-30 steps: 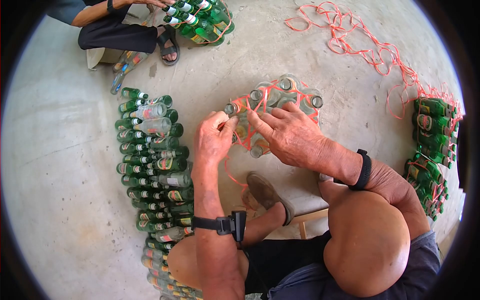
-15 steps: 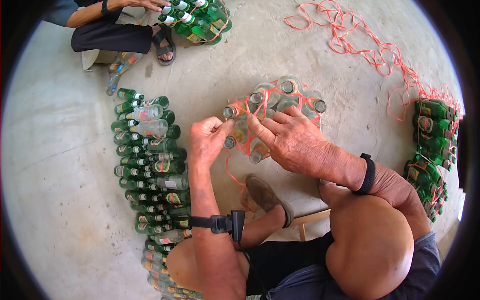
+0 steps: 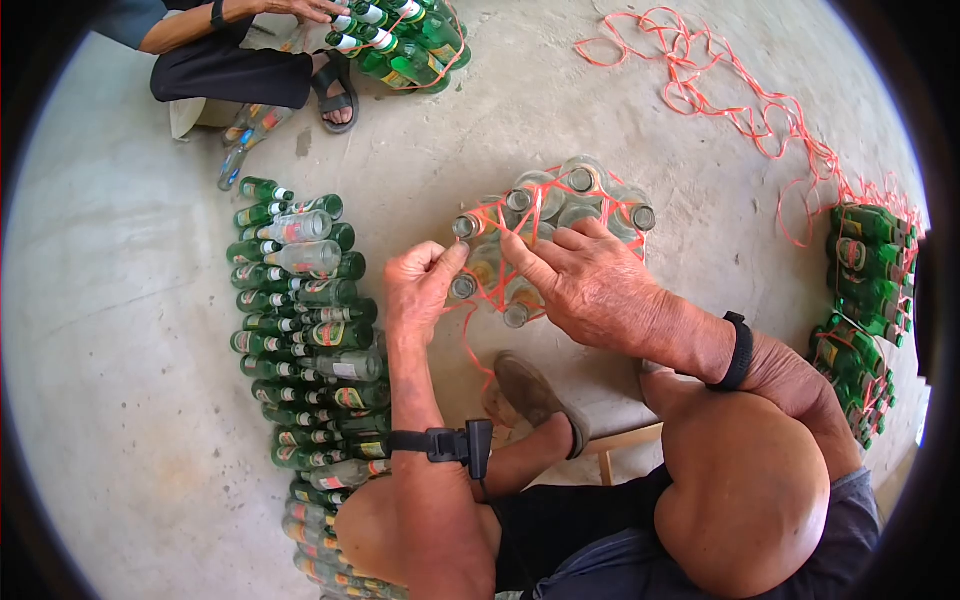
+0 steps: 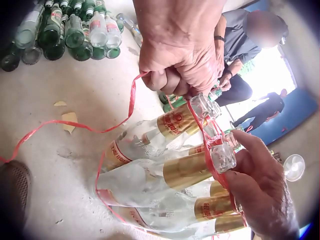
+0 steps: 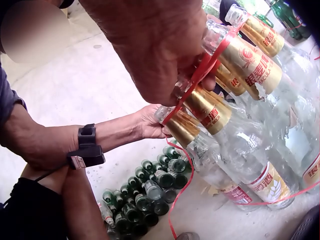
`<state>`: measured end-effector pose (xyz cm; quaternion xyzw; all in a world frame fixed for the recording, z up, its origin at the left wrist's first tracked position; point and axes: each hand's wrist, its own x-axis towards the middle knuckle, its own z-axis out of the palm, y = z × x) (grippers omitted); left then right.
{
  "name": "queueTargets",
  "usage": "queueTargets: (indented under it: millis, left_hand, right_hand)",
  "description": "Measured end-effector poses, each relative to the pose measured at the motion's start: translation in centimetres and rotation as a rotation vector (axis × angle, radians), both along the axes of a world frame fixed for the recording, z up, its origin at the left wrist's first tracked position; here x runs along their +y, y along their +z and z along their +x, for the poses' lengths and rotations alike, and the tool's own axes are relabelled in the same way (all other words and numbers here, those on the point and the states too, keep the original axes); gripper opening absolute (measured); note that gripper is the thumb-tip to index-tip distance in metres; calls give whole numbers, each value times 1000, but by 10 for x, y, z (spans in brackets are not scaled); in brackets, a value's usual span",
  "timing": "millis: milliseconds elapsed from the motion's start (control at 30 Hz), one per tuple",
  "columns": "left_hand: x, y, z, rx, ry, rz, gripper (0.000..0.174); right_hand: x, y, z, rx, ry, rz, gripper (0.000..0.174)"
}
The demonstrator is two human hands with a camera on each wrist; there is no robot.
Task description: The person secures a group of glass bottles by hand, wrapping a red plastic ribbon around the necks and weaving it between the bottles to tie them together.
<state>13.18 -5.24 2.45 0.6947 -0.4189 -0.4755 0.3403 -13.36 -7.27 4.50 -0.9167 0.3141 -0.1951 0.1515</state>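
Note:
Clear glass bottles (image 4: pixel 135 175) with gold neck labels stand in an upright bundle, red plastic twine (image 5: pixel 192 82) laced between their necks. At the bundle's left edge, my left hand (image 3: pixel 425 285) has its fingers curled round the twine. In the left wrist view, a length of twine (image 4: pixel 132 100) trails from that fist to the floor. My right hand (image 3: pixel 600 275) lies over the necks, index finger straight with its tip at the crossing strands. Its thumb is hidden in the head view. I cannot tell whether it grips a neck or the twine.
Rows of green and clear bottles (image 3: pixel 300 330) lie on the floor at left. Tied green bundles (image 3: pixel 868 260) stand at right, below a tangle of twine (image 3: pixel 700 90). Another person (image 3: pixel 235 75) sits at the far left by a tied bundle (image 3: pixel 410 50).
My left hand has shifted slightly left off the bundle, uncovering a bottle neck beside it. The right hand stays over the necks, and the whole head view has shifted a little.

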Motion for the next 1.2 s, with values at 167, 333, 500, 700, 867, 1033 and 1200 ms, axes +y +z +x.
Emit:
queueTargets:
  millis: [167, 333, 500, 700, 867, 1033, 1200]
  left_hand:
    - [3, -3, 9, 100, 40, 71, 32]
    - [6, -1, 13, 255, 113, 156, 29]
    - [9, 1, 14, 312, 148, 184, 29]
    - [14, -16, -7, 353, 303, 99, 27]
    - [23, -27, -21, 524, 461, 62, 24]
    - [25, -32, -25, 542, 523, 18, 23]
    - [27, -32, -27, 529, 513, -26, 22]
  right_hand:
    - [1, -1, 2, -18, -10, -23, 76]
    - [0, 2, 0, 27, 3, 6, 76]
    - [-1, 1, 1, 24, -5, 13, 75]
    - [4, 2, -1, -29, -13, 30, 77]
    - [1, 25, -33, -92, 88, 66, 70]
    - [19, 8, -55, -12, 21, -108, 45]
    - [19, 3, -53, 15, -5, -154, 38]
